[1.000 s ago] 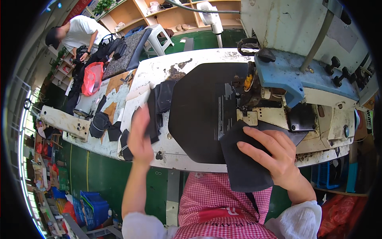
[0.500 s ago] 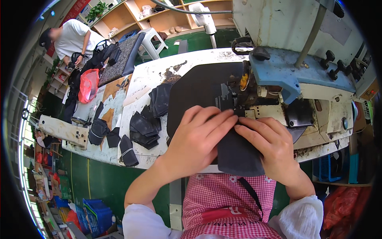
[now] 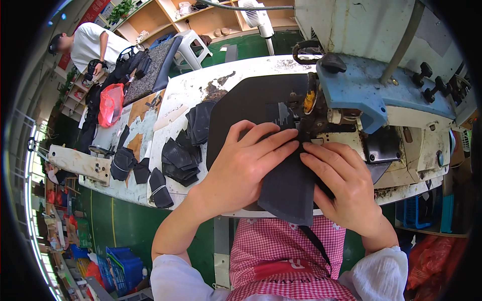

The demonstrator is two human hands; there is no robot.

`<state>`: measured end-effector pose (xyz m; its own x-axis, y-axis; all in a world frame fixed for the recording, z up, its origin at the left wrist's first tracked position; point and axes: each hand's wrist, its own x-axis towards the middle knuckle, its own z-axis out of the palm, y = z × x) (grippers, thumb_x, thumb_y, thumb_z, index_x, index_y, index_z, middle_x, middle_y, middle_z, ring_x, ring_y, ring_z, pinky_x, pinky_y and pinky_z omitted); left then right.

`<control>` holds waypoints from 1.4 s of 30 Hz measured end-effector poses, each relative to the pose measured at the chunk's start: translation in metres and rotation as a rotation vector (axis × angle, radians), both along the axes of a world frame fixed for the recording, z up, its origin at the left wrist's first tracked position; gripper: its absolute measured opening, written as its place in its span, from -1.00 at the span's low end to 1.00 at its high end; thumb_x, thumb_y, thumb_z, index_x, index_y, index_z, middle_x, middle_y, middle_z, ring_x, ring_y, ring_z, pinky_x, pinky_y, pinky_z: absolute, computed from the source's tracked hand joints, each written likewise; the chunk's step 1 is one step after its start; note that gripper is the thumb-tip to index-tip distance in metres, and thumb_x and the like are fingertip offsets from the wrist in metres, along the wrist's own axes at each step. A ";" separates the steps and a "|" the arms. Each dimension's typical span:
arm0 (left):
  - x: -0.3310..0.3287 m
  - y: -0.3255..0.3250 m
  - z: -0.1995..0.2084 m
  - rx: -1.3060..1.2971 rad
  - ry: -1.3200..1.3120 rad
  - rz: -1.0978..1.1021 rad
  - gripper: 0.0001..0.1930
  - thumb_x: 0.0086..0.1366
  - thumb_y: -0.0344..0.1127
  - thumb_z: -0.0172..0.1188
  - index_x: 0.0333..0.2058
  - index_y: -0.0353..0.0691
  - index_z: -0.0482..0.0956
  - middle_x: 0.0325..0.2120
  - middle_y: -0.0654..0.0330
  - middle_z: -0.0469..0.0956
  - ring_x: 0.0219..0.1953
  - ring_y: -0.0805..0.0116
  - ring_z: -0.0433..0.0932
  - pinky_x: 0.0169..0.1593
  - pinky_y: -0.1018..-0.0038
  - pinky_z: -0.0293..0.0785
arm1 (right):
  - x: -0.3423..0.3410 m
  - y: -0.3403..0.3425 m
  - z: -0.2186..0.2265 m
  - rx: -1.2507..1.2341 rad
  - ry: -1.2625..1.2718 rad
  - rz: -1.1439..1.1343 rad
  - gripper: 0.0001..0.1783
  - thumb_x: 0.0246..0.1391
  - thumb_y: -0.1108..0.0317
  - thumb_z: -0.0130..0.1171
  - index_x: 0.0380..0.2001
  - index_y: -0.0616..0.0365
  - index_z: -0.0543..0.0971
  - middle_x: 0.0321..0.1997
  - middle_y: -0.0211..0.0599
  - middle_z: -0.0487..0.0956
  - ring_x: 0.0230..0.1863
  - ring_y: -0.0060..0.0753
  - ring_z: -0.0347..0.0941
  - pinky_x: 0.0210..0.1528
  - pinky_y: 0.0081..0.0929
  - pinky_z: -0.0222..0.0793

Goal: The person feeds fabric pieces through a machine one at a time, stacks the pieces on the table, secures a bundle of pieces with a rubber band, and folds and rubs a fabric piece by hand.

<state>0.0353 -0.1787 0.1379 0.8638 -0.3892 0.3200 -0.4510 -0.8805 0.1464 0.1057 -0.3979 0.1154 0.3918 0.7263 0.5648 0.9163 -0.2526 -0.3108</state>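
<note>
A dark grey-black cut piece of sheet material (image 3: 288, 193) lies at the front of the machine, its wide end hanging toward my apron. My left hand (image 3: 243, 163) presses on its left side with the fingers close together. From the right, my right hand (image 3: 346, 183) grips its other edge, the thumb alongside it. Both sets of fingertips meet near the working point below the blue machine head (image 3: 366, 85), where the piece's far end is hidden. Beneath lies a black board (image 3: 238, 103).
Stacks of black cut pieces (image 3: 178, 160) and a tied bundle (image 3: 160, 188) lie to the left on the white worktable (image 3: 178, 93). A red plastic bag (image 3: 111, 104) sits farther left. Another person (image 3: 95, 47) handles black items there. A white stool (image 3: 193, 50) stands behind.
The near end of the piece has swung to the left, uncovering more of the board beside my right hand. My fingers have shifted slightly on it.
</note>
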 end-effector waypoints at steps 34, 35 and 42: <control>0.007 0.006 -0.007 -0.037 -0.018 -0.080 -0.43 -0.03 -0.45 0.24 0.07 -0.28 0.52 0.16 -0.06 0.38 0.20 -0.08 0.39 0.22 0.17 0.41 | -0.003 0.002 -0.002 0.032 -0.055 -0.020 -0.48 -0.26 0.23 0.48 -0.16 0.18 0.62 -0.02 -0.25 0.62 -0.07 -0.14 0.52 -0.05 -0.26 0.47; 0.006 0.003 -0.007 -0.039 -0.013 -0.046 -0.44 -0.04 -0.46 0.24 0.05 -0.29 0.53 0.13 -0.05 0.40 0.18 -0.07 0.40 0.21 0.17 0.42 | -0.003 0.002 -0.002 0.058 -0.057 -0.017 -0.52 -0.24 0.29 0.47 -0.17 0.19 0.62 -0.05 -0.23 0.63 -0.11 -0.15 0.54 -0.08 -0.28 0.48; -0.001 0.001 0.000 -0.098 0.034 -0.097 -0.42 -0.07 -0.51 0.22 0.06 -0.31 0.52 0.14 -0.07 0.42 0.22 -0.09 0.38 0.30 0.11 0.32 | -0.003 -0.001 -0.010 0.326 0.016 -0.013 -0.71 -0.18 0.57 0.37 -0.27 0.24 0.64 -0.25 -0.20 0.67 -0.34 -0.22 0.63 -0.33 -0.41 0.53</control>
<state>0.0347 -0.1773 0.1375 0.8345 -0.4399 0.3317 -0.5267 -0.8137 0.2460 0.1029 -0.3990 0.1057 0.4103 0.5034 0.7605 0.9081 -0.1492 -0.3912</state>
